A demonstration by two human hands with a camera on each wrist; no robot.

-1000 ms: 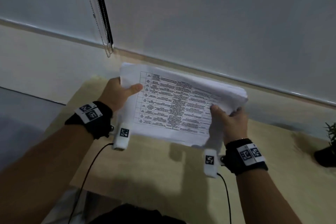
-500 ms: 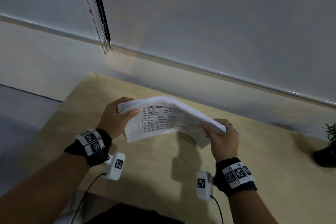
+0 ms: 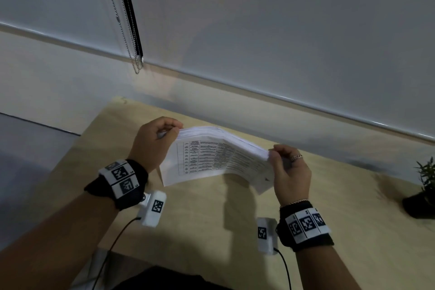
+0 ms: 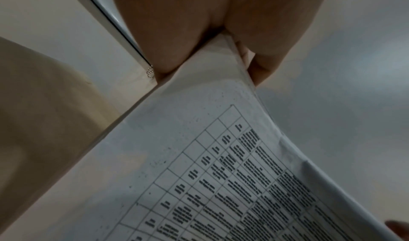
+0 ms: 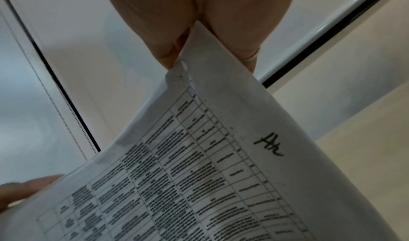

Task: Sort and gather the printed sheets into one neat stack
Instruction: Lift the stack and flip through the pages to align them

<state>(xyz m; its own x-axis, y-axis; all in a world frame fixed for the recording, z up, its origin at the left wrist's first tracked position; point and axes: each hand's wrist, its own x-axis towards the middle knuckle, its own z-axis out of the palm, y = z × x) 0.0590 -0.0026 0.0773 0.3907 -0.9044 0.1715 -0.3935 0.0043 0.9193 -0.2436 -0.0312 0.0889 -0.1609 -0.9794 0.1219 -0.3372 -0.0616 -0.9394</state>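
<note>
A stack of white printed sheets (image 3: 211,158) with a black table of text hangs above the wooden table (image 3: 329,207), bowed upward in the middle. My left hand (image 3: 162,134) grips the stack's left end, fingers curled over its top edge. My right hand (image 3: 280,160) grips the right end the same way. The left wrist view shows the sheets (image 4: 199,157) pinched between thumb and fingers (image 4: 261,70). In the right wrist view the sheets (image 5: 210,157) carry a handwritten mark near the pinching fingers (image 5: 168,56).
A small potted plant (image 3: 423,186) stands at the table's right edge. A roller blind (image 3: 259,19) with a bead chain (image 3: 131,54) covers the wall behind. The table's left edge (image 3: 77,148) drops to the grey floor.
The stack came down from chest height toward the table and tipped from facing me to nearly edge-on. Both hands shifted their hold to the upper edge.
</note>
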